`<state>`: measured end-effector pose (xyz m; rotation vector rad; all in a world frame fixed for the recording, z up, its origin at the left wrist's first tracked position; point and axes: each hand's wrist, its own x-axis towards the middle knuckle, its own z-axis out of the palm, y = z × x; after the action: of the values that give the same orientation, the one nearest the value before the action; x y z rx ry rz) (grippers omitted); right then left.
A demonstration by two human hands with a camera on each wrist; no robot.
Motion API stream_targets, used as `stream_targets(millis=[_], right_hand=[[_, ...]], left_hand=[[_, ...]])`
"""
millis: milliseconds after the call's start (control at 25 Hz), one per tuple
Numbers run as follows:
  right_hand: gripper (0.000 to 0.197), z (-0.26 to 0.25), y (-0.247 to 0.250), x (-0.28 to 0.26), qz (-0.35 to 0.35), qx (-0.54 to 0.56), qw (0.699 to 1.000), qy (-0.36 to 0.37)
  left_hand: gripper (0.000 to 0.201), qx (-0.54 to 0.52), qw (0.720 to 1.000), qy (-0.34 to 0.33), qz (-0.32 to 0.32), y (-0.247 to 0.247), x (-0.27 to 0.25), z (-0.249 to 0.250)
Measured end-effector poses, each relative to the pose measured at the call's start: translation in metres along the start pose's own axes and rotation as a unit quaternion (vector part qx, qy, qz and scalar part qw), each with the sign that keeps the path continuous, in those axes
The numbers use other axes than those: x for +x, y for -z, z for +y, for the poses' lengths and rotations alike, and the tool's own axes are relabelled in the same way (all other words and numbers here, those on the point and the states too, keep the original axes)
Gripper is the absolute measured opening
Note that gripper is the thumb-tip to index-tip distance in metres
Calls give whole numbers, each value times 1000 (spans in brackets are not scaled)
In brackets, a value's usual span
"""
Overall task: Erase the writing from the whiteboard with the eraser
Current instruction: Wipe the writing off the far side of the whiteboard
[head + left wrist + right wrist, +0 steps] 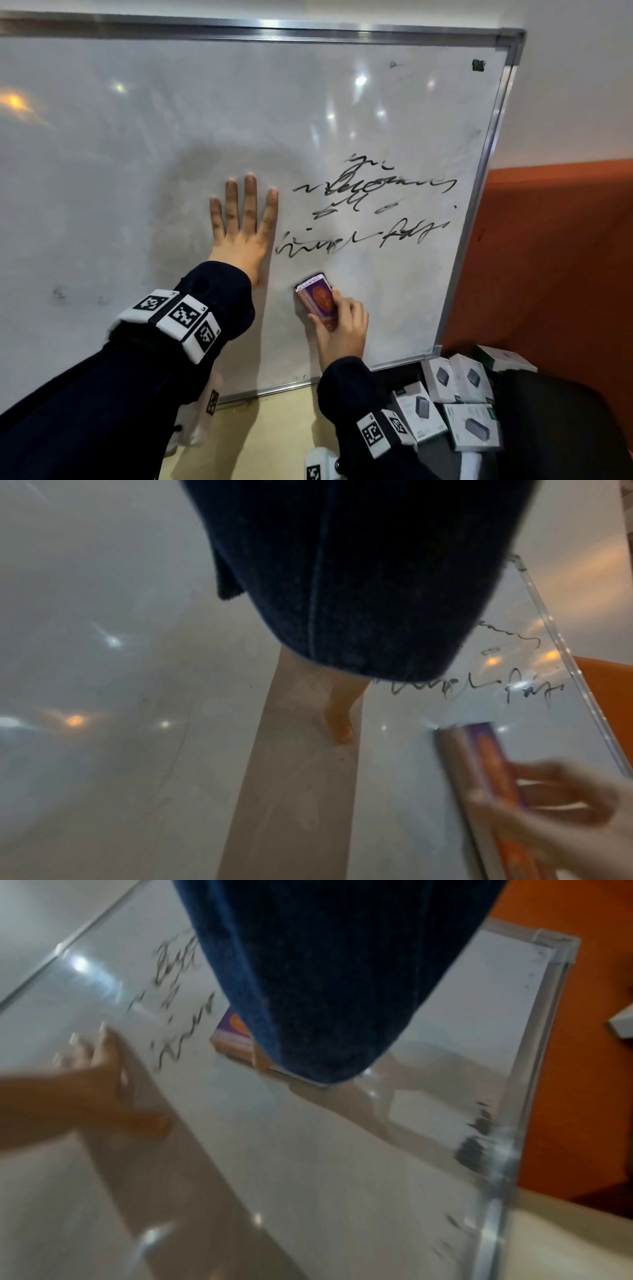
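The left hand (pixel 241 236) lies flat against the whiteboard (pixel 137 154), fingers straight and slightly spread, its grip open and holding nothing. The right hand (pixel 342 329) has its grip closed around the eraser (pixel 317 298), thumb on one long edge and fingers curled over the other. The eraser is pressed to the board surface, just below the black writing (pixel 370 212) and near the board's lower right corner. Small white boxes (pixel 455 394) lie below that corner.

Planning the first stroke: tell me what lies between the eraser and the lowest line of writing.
Only bare board. In the head view the eraser, held by the right hand, sits just below the writing on the whiteboard.
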<state>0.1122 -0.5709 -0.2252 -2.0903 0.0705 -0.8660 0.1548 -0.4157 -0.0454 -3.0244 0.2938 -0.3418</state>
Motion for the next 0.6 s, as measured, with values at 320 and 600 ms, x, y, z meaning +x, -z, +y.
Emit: stream_targets(millis=[320,600], right_hand=[[57,-47,0,73,82,97,990,-63],[59,-28,8,56,76,41,995,-51]], left_hand=[[136,0,999,-3,37,-10,6,0],[147,15,994,-45,100,-21,4,-16]])
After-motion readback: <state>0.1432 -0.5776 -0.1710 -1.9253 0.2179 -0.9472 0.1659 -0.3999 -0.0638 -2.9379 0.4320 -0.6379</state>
